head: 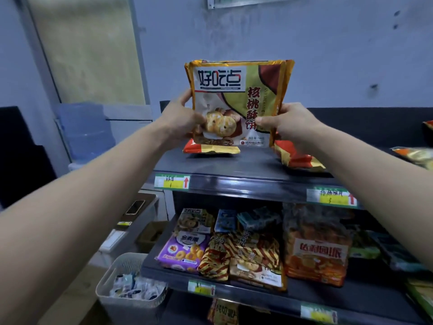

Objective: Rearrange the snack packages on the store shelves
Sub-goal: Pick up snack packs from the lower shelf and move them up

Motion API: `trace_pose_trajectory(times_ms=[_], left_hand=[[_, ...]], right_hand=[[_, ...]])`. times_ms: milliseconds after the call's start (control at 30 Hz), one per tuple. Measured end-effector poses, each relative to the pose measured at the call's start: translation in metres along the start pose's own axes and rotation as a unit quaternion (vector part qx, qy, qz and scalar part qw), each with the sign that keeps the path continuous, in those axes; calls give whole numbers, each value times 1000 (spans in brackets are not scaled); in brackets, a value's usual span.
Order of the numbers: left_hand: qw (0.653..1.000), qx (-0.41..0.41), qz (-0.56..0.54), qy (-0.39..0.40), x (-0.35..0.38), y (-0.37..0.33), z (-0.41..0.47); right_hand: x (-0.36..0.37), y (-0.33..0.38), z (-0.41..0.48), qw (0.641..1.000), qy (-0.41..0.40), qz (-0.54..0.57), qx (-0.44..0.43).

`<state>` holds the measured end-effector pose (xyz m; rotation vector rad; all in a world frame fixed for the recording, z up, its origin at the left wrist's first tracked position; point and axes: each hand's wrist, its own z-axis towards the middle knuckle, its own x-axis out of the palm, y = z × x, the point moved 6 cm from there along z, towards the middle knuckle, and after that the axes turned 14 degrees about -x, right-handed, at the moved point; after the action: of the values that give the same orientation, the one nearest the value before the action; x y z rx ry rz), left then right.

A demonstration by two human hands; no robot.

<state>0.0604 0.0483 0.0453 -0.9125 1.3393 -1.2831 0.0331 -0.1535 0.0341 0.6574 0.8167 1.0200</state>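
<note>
I hold a gold and green biscuit package (236,90) upright over the top shelf (234,165); at least one more like it stands close behind. My left hand (180,118) grips its left edge, thumb on the front. My right hand (285,120) grips its right edge, thumb on the front. A flat red and gold packet (210,148) lies on the shelf under the package. Another red and gold packet (297,158) lies below my right wrist.
The lower shelf (234,289) carries a purple bag (185,252), striped gold bags (243,256) and an orange bag (318,254). A white basket (131,285) of small sachets sits at lower left, a water jug (84,130) stands behind it. More packets lie at far right (417,156).
</note>
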Motion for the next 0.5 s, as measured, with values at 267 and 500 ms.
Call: trace_pose_trajectory(times_ms=[267,500], left_hand=[[998,3,13,-60,-19,0,38],[999,30,14,-41,-23,-5,78]], right_hand=[[22,-15,47,999,36,38,-14],[19,-12,67,1000,14,8,-21]])
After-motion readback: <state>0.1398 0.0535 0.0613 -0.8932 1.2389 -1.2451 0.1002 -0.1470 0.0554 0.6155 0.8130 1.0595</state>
